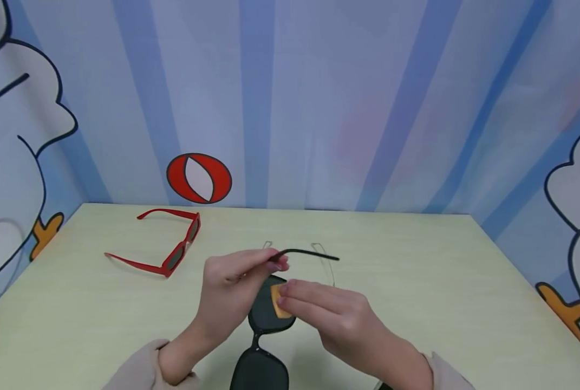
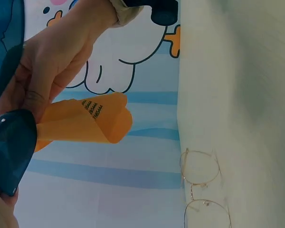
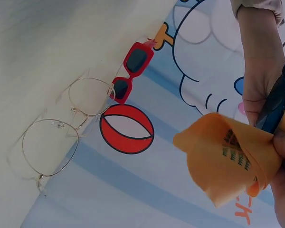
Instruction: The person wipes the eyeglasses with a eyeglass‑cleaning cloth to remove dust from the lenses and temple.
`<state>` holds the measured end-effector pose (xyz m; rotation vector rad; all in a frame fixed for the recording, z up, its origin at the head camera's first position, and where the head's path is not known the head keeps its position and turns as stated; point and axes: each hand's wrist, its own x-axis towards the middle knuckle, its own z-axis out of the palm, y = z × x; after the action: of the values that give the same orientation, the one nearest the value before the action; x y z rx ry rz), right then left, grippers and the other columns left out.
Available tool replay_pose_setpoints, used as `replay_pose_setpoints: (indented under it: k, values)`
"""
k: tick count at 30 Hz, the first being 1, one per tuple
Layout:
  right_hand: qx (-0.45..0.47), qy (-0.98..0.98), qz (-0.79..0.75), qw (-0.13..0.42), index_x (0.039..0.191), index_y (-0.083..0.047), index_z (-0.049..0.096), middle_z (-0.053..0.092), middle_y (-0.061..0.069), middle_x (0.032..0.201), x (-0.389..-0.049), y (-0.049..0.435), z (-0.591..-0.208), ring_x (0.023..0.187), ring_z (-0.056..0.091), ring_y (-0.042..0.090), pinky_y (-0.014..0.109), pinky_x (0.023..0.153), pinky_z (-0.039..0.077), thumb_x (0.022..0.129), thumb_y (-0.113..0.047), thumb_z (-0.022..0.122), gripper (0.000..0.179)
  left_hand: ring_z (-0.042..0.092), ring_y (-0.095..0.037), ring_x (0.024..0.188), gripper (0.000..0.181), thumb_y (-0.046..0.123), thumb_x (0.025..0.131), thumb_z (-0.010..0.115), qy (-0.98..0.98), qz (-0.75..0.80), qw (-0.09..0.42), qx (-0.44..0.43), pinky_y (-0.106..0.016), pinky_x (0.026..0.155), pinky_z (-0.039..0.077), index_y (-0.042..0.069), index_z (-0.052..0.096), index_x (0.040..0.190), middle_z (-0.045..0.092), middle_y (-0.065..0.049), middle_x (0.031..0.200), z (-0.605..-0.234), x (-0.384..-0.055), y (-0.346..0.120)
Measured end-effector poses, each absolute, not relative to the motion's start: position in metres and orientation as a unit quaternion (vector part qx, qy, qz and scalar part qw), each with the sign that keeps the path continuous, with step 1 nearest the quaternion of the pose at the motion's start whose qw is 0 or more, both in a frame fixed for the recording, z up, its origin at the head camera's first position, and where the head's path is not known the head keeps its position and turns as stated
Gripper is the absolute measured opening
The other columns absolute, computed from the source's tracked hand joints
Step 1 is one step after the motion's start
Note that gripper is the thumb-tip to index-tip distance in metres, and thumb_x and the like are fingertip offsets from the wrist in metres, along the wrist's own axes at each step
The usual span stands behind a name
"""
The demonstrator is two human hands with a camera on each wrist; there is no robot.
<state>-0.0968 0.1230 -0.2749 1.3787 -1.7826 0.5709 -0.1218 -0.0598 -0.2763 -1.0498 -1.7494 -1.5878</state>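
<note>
A pair of black sunglasses point(image 1: 261, 371) is held up over the table in the head view, its lenses one below the other and a thin temple arm pointing right. My left hand point(image 1: 231, 292) grips it near the upper lens, where that arm begins. With fingers and thumb my right hand point(image 1: 340, 319) pinches an orange cloth point(image 1: 281, 303) against the upper lens. Both wrist views show this cloth point(image 3: 218, 156) folded around the lens edge, its loose part with dark printing sticking out past the fingers.
Red sunglasses point(image 1: 175, 259) lie with arms spread at the table's back left. Thin wire-rimmed glasses point(image 2: 192, 190) rest on the table point(image 1: 441, 281) beyond my hands. A printed blue-striped backdrop point(image 1: 309, 108) rises behind the table. At the head view's bottom edge, a small dark object point(image 1: 383, 386) peeks out.
</note>
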Motion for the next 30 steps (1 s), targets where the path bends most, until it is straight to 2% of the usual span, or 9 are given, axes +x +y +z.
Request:
replay_pose_setpoints:
  k: [11,16,19,27,30]
  values:
    - [0.588,-0.681,0.239,0.366,0.099,0.0,0.066,0.069,0.011,0.094,-0.084,0.123,-0.277,0.088,0.067,0.018,0.026,0.077,0.054,0.097,0.002,0.041,0.025,0.069,-0.014,0.079,0.027,-0.022,0.07,0.066,-0.642,-0.586,0.295,-0.396,-0.027,0.071,0.055,-0.008,0.069,0.093,0.07,-0.016,0.082,-0.277,-0.121,-0.059]
    - [0.541,-0.721,0.239,0.36,0.103,-0.001,0.066,0.069,0.009,0.097,-0.081,0.123,-0.279,0.089,0.067,0.018,0.026,0.076,0.054,0.098,0.0,0.036,0.03,0.069,-0.015,0.077,0.026,-0.023,0.071,0.065,-0.64,-0.58,0.291,-0.411,-0.026,0.073,0.055,-0.007,0.069,0.091,0.07,-0.014,0.08,-0.278,-0.122,-0.06]
    - [0.526,-0.735,0.22,0.367,0.103,0.0,0.067,0.068,0.01,0.099,-0.081,0.12,-0.279,0.089,0.067,0.019,0.027,0.076,0.054,0.099,-0.001,0.035,0.033,0.069,-0.017,0.077,0.026,-0.023,0.071,0.065,-0.639,-0.583,0.281,-0.417,-0.027,0.074,0.055,-0.007,0.069,0.091,0.07,-0.014,0.08,-0.279,-0.122,-0.059]
    - [0.553,-0.685,0.137,0.453,0.095,0.003,0.071,0.069,0.015,0.098,-0.088,0.11,-0.272,0.09,0.066,0.022,0.029,0.08,0.053,0.097,0.001,0.045,0.026,0.069,-0.018,0.076,0.016,-0.014,0.079,0.064,-0.638,-0.599,0.252,-0.414,-0.028,0.067,0.056,-0.008,0.069,0.092,0.07,-0.014,0.082,-0.278,-0.118,-0.049]
    - [0.567,-0.681,0.136,0.442,0.092,0.001,0.071,0.069,0.011,0.094,-0.088,0.109,-0.269,0.087,0.065,0.019,0.025,0.079,0.053,0.095,0.004,0.043,0.028,0.069,-0.017,0.075,0.013,-0.011,0.081,0.064,-0.642,-0.604,0.245,-0.404,-0.027,0.066,0.056,-0.006,0.07,0.091,0.07,-0.013,0.081,-0.277,-0.117,-0.046]
